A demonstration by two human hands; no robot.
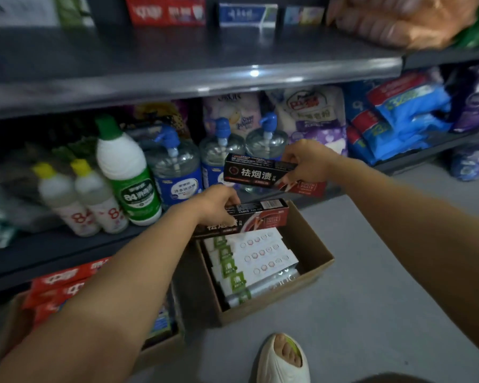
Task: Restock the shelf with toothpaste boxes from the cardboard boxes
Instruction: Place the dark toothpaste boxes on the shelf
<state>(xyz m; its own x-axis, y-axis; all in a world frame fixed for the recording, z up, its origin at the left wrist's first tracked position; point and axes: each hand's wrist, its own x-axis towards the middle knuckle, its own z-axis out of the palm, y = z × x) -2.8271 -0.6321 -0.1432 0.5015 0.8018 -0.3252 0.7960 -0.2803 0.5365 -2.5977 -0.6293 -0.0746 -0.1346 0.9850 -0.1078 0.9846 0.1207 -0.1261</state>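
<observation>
Each hand is gripping one black box: left hand (219, 203), right hand (302, 161); carton (313, 244) seemingly holding many more.

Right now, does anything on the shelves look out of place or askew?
Yes. The green-capped bleach bottle leans left over two yellow-capped bottles instead of standing upright. Nothing looks spilled or damaged, though motion blur hides details.

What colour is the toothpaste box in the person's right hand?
Black with white lettering and a red end. The head view shows the toothpaste box held by the right hand.
</observation>
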